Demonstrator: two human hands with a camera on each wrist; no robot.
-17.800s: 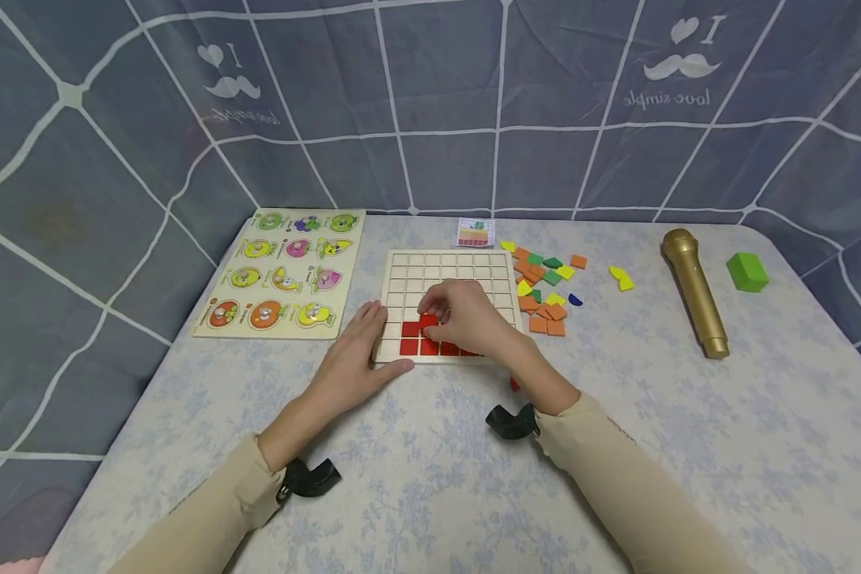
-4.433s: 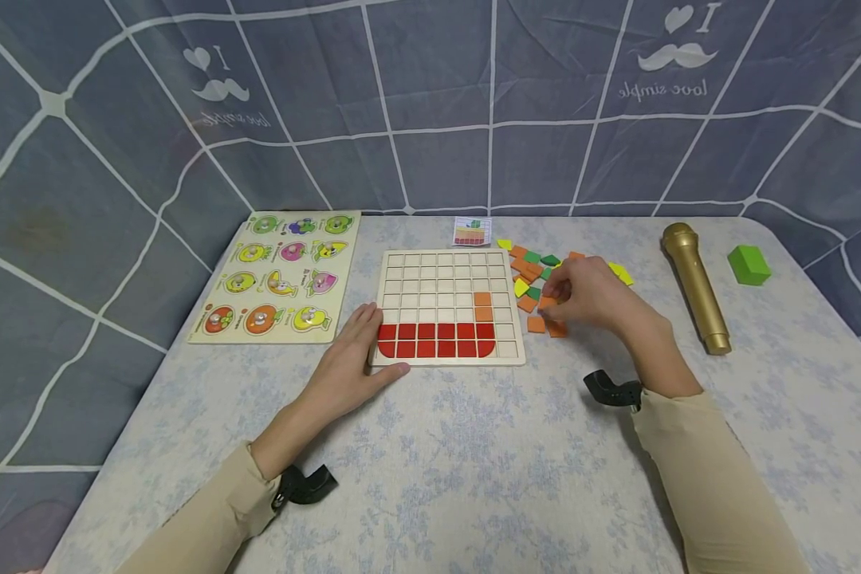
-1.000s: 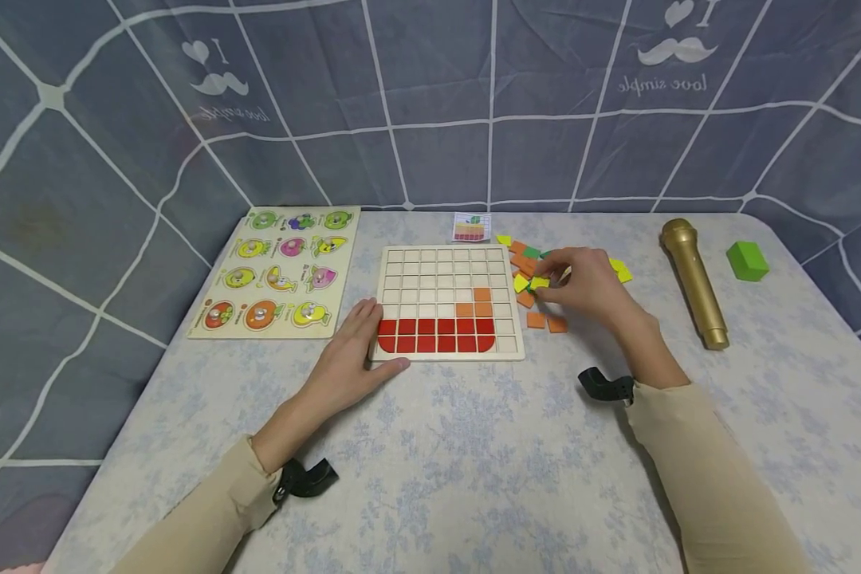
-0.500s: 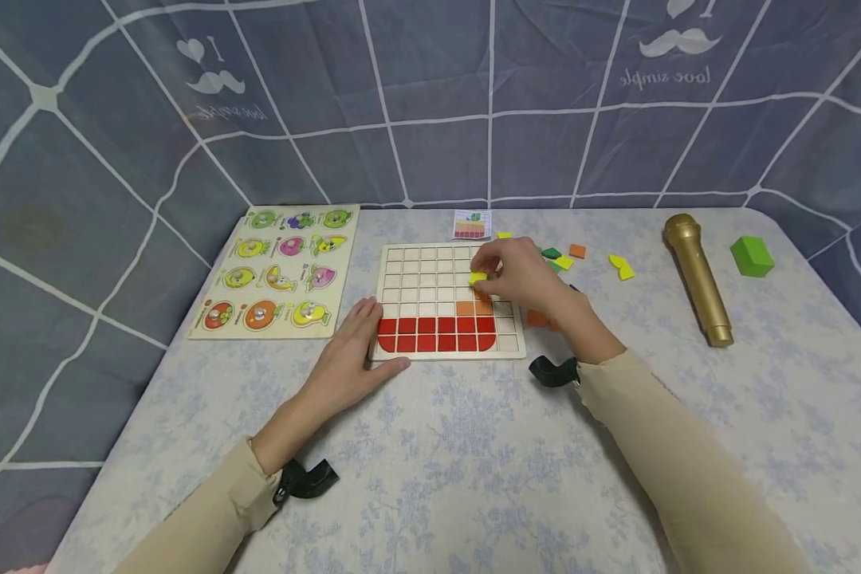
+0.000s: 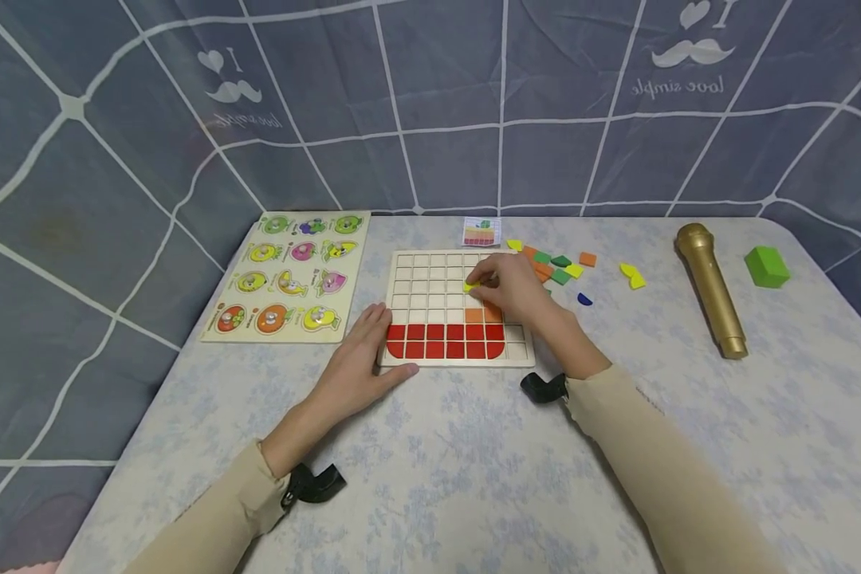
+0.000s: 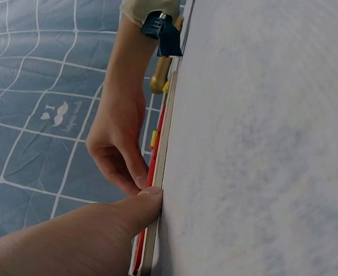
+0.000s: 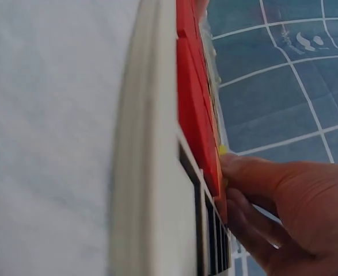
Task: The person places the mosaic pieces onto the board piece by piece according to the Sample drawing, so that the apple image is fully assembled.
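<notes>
Right hand (image 5: 511, 287) pinches small flat yellow tile (image 5: 469, 287) at pale square gridded wooden board (image 5: 437, 301), 12 o'clock of centre. Left hand (image 5: 356, 359), fingers extended, touches board at 8 o'clock. Flat red tiles (image 5: 434, 349): 6 o'clock.

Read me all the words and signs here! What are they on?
"I", beside a heart, above a moustache, on the blue curtain, twice.
"love simple", backwards to us, below both moustaches on that curtain.
Tiny marks on the fruit board: too small to read.
</notes>
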